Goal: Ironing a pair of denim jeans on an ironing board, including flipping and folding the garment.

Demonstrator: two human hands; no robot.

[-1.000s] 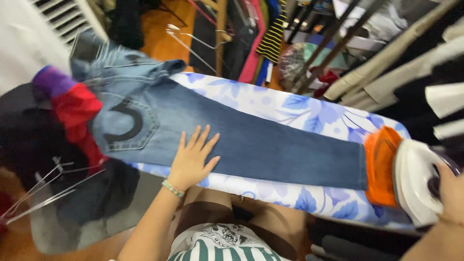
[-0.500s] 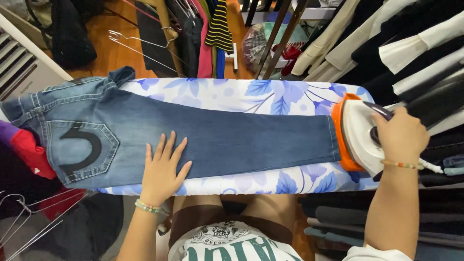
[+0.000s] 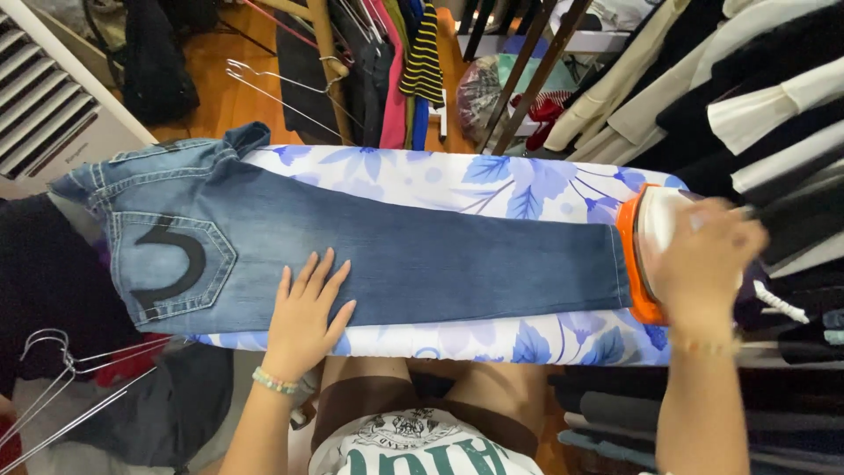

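Observation:
A pair of blue jeans (image 3: pixel 422 251) lies flat along an ironing board (image 3: pixel 457 180) with a white cover printed with blue flowers. The waist and a back pocket with a dark curved patch (image 3: pixel 171 259) hang over the board's left end. My left hand (image 3: pixel 306 315) rests flat on the thigh of the jeans, fingers spread. My right hand (image 3: pixel 703 264) grips a white and orange iron (image 3: pixel 646 242) standing at the board's right end, just past the jeans' hem. The hand is blurred.
Clothes hang on racks behind the board (image 3: pixel 396 70) and at the right (image 3: pixel 774 105). Wire hangers (image 3: pixel 53 378) and dark and red garments lie at the lower left. A white louvred unit (image 3: pixel 53 97) stands at the upper left. A wooden floor shows behind.
The view has swung left and settled, so the board now lies level across the frame. My right hand has come onto the iron and closed on it. My left hand stays pressed on the jeans.

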